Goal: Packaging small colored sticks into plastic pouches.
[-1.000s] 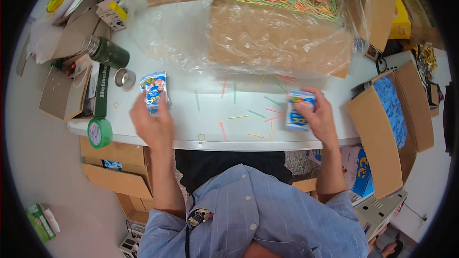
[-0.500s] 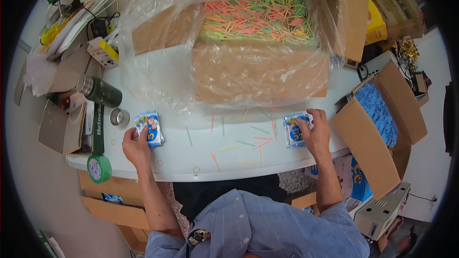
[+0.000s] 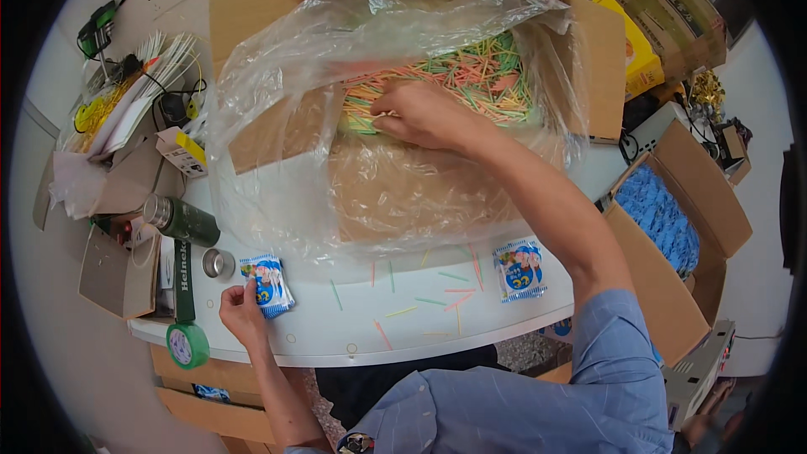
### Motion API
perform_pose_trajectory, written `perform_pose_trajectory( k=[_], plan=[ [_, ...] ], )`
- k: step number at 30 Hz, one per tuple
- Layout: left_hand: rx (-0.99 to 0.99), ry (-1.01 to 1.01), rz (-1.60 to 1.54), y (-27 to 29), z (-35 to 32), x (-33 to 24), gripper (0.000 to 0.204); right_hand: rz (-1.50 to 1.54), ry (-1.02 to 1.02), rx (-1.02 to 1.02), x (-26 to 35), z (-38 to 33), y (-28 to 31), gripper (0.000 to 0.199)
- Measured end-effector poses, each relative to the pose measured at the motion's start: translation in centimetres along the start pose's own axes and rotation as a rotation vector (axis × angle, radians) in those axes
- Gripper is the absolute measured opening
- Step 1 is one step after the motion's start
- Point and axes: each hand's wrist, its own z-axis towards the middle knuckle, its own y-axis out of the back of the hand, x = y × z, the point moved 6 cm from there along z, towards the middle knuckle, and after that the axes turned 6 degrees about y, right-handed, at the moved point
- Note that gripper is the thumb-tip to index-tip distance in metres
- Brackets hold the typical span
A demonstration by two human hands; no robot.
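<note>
My right hand [image 3: 429, 113] is over the large carton, its curled fingertips against a heap of thin pink, green and yellow sticks [image 3: 479, 71]. Its grip is partly hidden by the hand itself. My left hand [image 3: 242, 313] rests at the left of the table, thumb and finger closed at the lower left edge of a small stack of blue-and-white packets [image 3: 269, 286]. A second group of the same packets [image 3: 519, 269] lies untouched at the right. Between the groups, several loose sticks [image 3: 401, 312] lie scattered on the white table [image 3: 319, 332].
Clear plastic liner [image 3: 277, 210] spills over the carton's [image 3: 601, 76] front. Left of the packets stand a dark green flask [image 3: 189, 223], a metal cup [image 3: 218, 264] and green tape [image 3: 188, 345]. An open box of blue packets [image 3: 660, 219] stands at right.
My right hand has left the right packets and reached forward to the sticks in the carton. My left hand stays beside the left packets. The whole view has shifted, with the table lower.
</note>
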Motion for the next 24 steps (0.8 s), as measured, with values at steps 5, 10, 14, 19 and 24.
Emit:
perform_pose_trajectory(
  k=[5, 10, 14, 19, 24],
  plan=[
    [-0.040, 0.015, 0.074, 0.3, -0.1, -0.3, 0.026, -0.152, -0.061, 0.257, -0.5, 4.3, -3.4, 0.024],
    [-0.090, -0.154, 0.128, 0.7, -0.6, -2.3, 0.024, -0.244, -0.120, 0.393, -1.8, 5.4, -5.6, 0.024],
    [-0.085, -0.216, 0.062, 1.2, -0.3, -2.3, 0.022, -0.367, 0.009, 0.327, -1.4, 6.5, -6.1, 0.023],
    [-0.114, -0.235, -0.028, 1.8, -0.5, -3.2, 0.023, -0.477, -0.002, 0.269, -2.3, 6.8, -7.4, 0.034],
    [-0.099, -0.156, -0.119, 2.7, -0.8, -4.1, 0.020, -0.358, 0.057, 0.178, -3.5, 4.8, -4.8, 0.036]
  ],
)
